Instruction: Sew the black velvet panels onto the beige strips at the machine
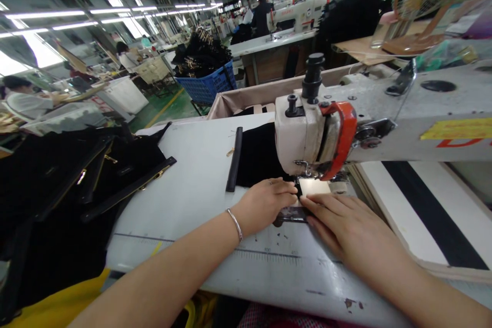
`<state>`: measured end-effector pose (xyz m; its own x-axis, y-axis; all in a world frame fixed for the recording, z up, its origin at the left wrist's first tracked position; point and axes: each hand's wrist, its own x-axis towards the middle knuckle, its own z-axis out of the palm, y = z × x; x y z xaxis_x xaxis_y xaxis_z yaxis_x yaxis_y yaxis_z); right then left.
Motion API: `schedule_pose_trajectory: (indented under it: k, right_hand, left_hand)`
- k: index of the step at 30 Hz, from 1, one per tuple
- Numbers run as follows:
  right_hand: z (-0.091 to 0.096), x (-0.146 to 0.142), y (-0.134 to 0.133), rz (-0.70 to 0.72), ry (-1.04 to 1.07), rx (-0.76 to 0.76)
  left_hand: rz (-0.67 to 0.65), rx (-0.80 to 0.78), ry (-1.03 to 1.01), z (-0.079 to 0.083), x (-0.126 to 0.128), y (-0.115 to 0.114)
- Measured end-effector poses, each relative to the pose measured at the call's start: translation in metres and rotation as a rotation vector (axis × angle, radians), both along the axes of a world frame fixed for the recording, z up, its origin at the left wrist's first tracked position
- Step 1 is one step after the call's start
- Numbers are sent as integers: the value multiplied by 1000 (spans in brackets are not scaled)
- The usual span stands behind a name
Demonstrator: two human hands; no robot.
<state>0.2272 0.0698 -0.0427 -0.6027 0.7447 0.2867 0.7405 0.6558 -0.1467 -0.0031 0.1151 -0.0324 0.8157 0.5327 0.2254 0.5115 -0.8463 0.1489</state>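
A white sewing machine (307,133) with a red guard stands on a pale table (184,200). Black fabric (257,156) lies under its head, with a black strap (234,160) along its left edge. My left hand (265,202) rests on the fabric just left of the needle, fingers curled and pinching a small dark piece (290,214). My right hand (342,225) lies flat on the table right of the needle, fingers stretched toward that piece and touching it.
A heap of black pieces with gold fittings (77,184) covers the table's left. A blue basket (207,84) of black goods stands behind. Other people sit at machines at the left and far back. A board with a black stripe (430,210) lies right.
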Motion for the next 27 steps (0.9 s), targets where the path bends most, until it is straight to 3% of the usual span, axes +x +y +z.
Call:
schedule_pose_trajectory:
  k: [9,27]
  right_hand:
    - [-7,-6,17,-69,-64,29]
    - [-11,-9,17,-86,-5,48]
  left_hand:
    - [149,-58,-24,-1,4,27]
    - [238,-55,-79,-8,6,26]
